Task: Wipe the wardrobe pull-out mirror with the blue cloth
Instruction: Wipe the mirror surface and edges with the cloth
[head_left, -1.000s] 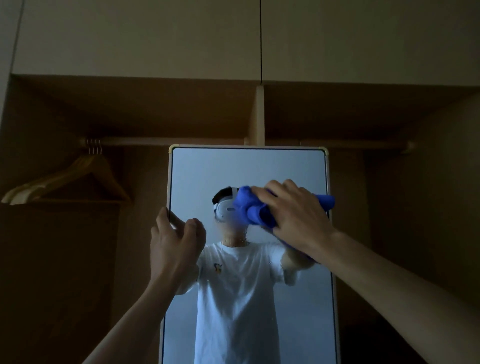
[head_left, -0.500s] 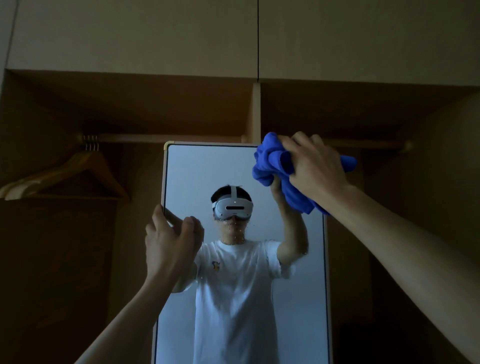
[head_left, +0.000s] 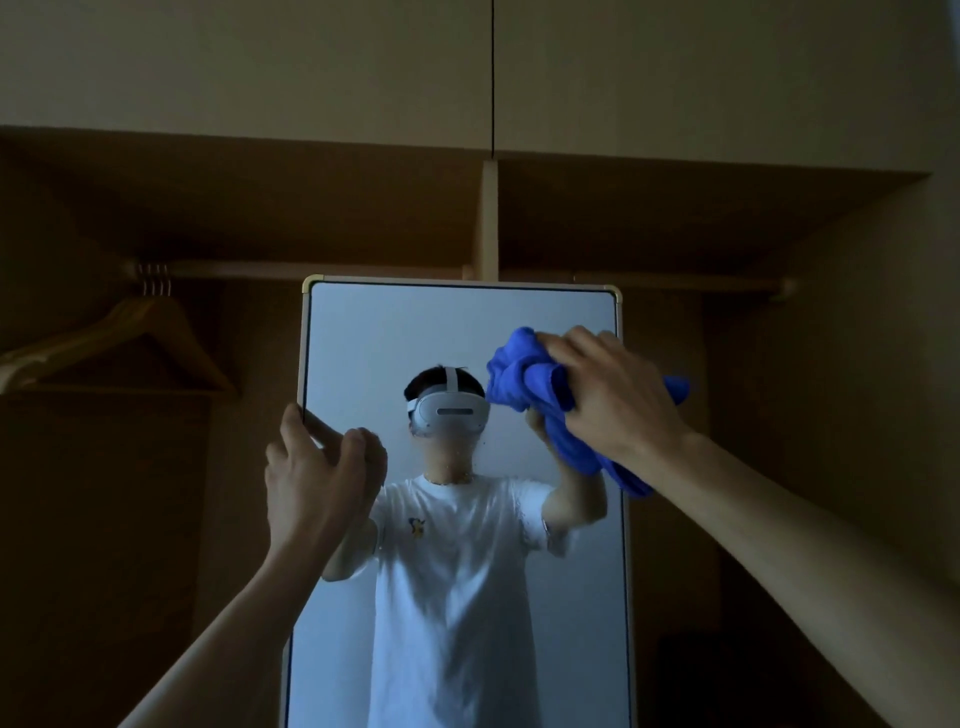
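Mirror (head_left: 374, 338) centre, before wardrobe divider (head_left: 488, 218); hangers (head_left: 130, 338) on rail (head_left: 311, 269), left; cloth (head_left: 524, 374) on mirror's upper right.

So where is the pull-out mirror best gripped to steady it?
Grip the thin left frame edge from the left, where the left hand holds: the mirror is a flat upright panel, that edge is exposed, and the right hand presses the blue cloth upper right.

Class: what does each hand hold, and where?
The right hand grips the blue cloth around its bunched middle; the left hand holds the mirror by its left edge.
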